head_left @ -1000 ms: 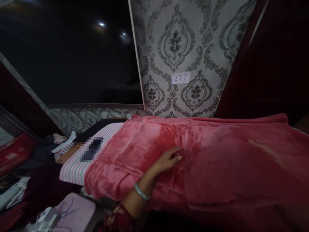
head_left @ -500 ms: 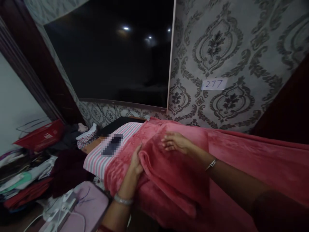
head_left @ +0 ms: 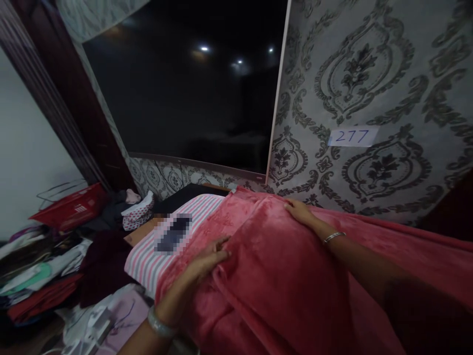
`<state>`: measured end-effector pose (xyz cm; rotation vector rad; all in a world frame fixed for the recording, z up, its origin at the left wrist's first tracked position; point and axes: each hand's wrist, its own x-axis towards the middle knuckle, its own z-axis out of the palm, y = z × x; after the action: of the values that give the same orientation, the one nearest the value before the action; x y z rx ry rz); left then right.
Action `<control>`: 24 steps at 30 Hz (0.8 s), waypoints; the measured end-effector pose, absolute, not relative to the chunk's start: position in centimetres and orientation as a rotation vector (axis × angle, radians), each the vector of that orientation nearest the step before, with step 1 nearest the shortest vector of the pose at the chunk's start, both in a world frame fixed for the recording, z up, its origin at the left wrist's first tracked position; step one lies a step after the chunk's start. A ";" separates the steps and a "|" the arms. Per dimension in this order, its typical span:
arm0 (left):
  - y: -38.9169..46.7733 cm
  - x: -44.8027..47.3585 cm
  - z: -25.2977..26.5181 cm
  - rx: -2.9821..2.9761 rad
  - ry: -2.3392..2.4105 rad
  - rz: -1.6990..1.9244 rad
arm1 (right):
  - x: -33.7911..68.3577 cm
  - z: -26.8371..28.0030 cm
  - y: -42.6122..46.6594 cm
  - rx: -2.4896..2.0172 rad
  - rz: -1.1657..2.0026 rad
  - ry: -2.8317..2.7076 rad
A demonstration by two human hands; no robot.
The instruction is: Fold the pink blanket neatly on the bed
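Observation:
A red plush blanket [head_left: 288,276] lies in folds across the lower middle and right of the head view. At a rolled edge of its upper layer, my left hand [head_left: 212,254] is closed, thumb and fingers pinching the cloth. My right hand [head_left: 301,213] grips the far side of the same layer, its fingertips partly hidden in the pile. Between both hands the layer is spread fairly smooth. Under the blanket's left side, a pink, grey and white striped cloth [head_left: 142,268] shows, with a dark blurred patch [head_left: 173,234] on it.
A large dark television [head_left: 192,98] hangs on the patterned wall behind, beside a paper label [head_left: 353,136] reading 277. On the left are piled clothes [head_left: 44,276] and a red bag [head_left: 70,207]. A white power strip [head_left: 94,325] with cords lies at the lower left.
My right hand has moved from above the blanket to its far side and closed on it. My left hand now pinches the edge from above. The fold between them has spread out.

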<state>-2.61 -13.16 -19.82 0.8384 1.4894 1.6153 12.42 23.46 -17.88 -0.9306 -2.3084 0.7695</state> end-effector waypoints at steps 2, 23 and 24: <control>-13.2 -2.1 -19.3 0.879 1.544 1.522 | 11.1 -18.4 24.2 -0.955 0.784 -2.329; -15.6 -1.6 -19.5 1.028 2.301 1.254 | 5.9 -19.9 25.4 -0.815 1.080 -2.392; -15.9 -1.7 -19.7 1.029 2.295 1.267 | 6.3 -19.9 25.4 -0.788 1.089 -2.397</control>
<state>-1.72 -15.95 -19.70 1.0289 2.2951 1.2672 6.27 25.39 -19.88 -0.7881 -2.3968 1.0894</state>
